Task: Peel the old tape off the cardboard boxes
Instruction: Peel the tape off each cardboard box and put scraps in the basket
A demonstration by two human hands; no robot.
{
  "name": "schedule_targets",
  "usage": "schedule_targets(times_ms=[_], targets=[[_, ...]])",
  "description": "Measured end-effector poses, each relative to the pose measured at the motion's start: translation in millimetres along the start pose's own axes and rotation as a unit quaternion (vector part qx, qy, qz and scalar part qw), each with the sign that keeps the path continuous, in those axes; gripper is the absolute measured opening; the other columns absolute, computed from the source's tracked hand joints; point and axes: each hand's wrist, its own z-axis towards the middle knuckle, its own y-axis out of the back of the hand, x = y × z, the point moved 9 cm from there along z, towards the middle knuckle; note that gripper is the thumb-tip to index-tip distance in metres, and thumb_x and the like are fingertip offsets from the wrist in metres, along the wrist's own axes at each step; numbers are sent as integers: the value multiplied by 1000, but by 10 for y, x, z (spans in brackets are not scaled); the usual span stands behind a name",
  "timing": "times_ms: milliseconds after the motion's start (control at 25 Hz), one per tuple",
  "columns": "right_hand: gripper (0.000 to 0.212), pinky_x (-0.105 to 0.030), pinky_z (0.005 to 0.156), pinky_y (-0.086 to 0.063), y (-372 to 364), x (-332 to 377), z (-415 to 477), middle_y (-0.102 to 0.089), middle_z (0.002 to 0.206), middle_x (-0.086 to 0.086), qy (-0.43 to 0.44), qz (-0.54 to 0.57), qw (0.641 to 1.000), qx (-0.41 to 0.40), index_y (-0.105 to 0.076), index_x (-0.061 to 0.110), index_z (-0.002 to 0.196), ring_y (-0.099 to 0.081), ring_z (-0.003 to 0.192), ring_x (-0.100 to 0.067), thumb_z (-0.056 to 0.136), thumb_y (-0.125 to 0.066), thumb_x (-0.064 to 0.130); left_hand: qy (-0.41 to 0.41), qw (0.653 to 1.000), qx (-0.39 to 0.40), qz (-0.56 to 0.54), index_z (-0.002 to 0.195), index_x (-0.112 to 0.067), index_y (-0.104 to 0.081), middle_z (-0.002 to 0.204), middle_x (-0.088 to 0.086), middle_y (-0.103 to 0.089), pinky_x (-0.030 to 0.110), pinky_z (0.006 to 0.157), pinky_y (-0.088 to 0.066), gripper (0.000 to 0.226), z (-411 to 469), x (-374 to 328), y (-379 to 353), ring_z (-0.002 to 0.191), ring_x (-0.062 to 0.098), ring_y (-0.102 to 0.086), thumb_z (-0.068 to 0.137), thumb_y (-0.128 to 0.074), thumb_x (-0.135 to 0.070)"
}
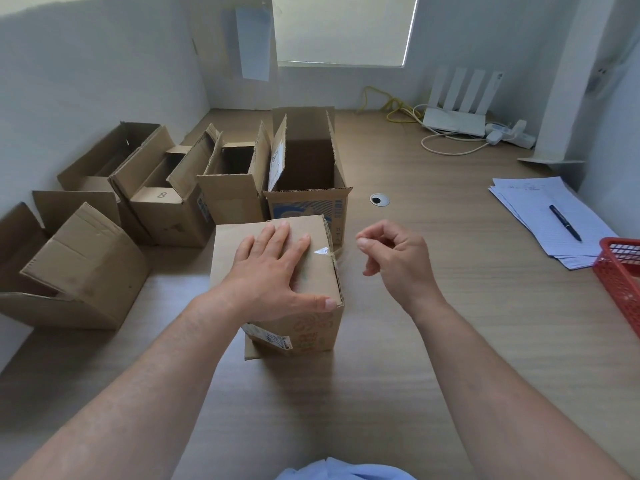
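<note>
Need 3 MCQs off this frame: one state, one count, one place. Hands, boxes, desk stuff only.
1. The left hand is:
A. curled round a flap
B. flat on top of the closed brown cardboard box
C. raised in the air

2. The white router has how many antennas?
A. two
B. four
C. six

3. The black pen lies:
A. on the box
B. beside the router
C. on the stack of white lined papers

Answers:
1 B: its fingers lie straight on the box top.
2 B: four upright white blades stand in a row.
3 C: lined paper shows all round the pen.
</note>
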Motion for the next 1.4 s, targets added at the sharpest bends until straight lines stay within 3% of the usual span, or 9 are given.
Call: schedule_targets(times_ms=[120, 200, 280, 360, 600, 760, 920, 1080, 1400], targets=[[20, -35, 60, -57, 50, -14, 109, -59, 57, 1, -49, 50, 997, -30, -67, 16, 81, -57, 53, -11, 89, -56, 2, 1, 1000, 2, 1, 150, -39, 12, 158, -1, 24, 38, 111, 20, 125, 15, 2, -5, 142, 17, 29, 44, -15, -102], [17, -33, 61, -57, -28, 13, 161, -64, 73, -2, -59, 83, 995, 12, -65, 16, 97, -64, 62, -12, 91, -54, 4, 1, 1000, 4, 1, 149, -39, 12, 158, -2, 24, 38, 110, 20, 123, 23, 2, -5, 142, 17, 29, 46, -17, -101], [29, -30, 62, -57, -96, 22, 191, -67, 90, -5, -59, 130, 988, 60, -53, 17, 120, -69, 75, -14, 92, -56, 11, 1, 1000, 2, 1, 149, -40, 12, 158, -2, 24, 38, 110, 20, 121, 32, 4, -4, 142, 17, 29, 49, -19, -98], [39, -28, 60, -56, -29, -10, 208, -64, 87, -3, -46, 134, 989, 34, -48, 15, 127, -68, 74, -13, 89, -60, 9, 2, 1000, 2, 1, 150, -40, 11, 158, -2, 24, 38, 111, 19, 120, 21, 15, 13, 142, 17, 28, 49, -21, -97], [20, -28, 61, -57, 58, -287, 134, -52, 82, -8, -55, 79, 995, -34, -53, 19, 97, -63, 65, -11, 85, -66, 8, 74, 996, -56, 0, 145, -24, -21, 160, 3, -2, 60, 113, 0, 123, 45, -141, 151, 147, 26, 7, 50, -5, -101], [38, -28, 68, -56, -104, -333, 60, -59, 85, -4, -51, 121, 988, 80, -55, 29, 112, -65, 79, -14, 79, -72, 21, 92, 990, -101, 37, 137, -21, -26, 157, 4, -6, 64, 111, -5, 99, 67, -236, 126, 145, 28, 5, 64, -13, -87], [41, -20, 74, -52, -329, -283, -33, -61, 92, 6, -2, -16, 989, 148, -57, 43, 111, -58, 82, -3, 78, -76, 27, 104, 986, -123, 49, 134, -23, -28, 157, 3, -7, 61, 111, -8, 101, 56, -176, 107, 145, 25, 3, 61, -3, -88], [10, -31, 69, -54, -417, -98, 88, -61, 79, 5, 53, -62, 989, 124, -68, 22, 91, -58, 72, -11, 85, -67, 14, 107, 984, -134, 49, 133, -25, -31, 158, 3, -10, 58, 113, -6, 108, 36, -162, 122, 146, 23, 0, 56, 0, -94], [17, -29, 52, -56, -475, -359, 194, -62, 62, -2, -72, 80, 989, 101, -65, 13, 77, -60, 51, -12, 89, -59, 3, 113, 978, -168, 51, 133, -27, -31, 157, 3, -15, 56, 114, -3, 99, -5, -144, 117, 146, 22, -2, 59, -9, -89]])
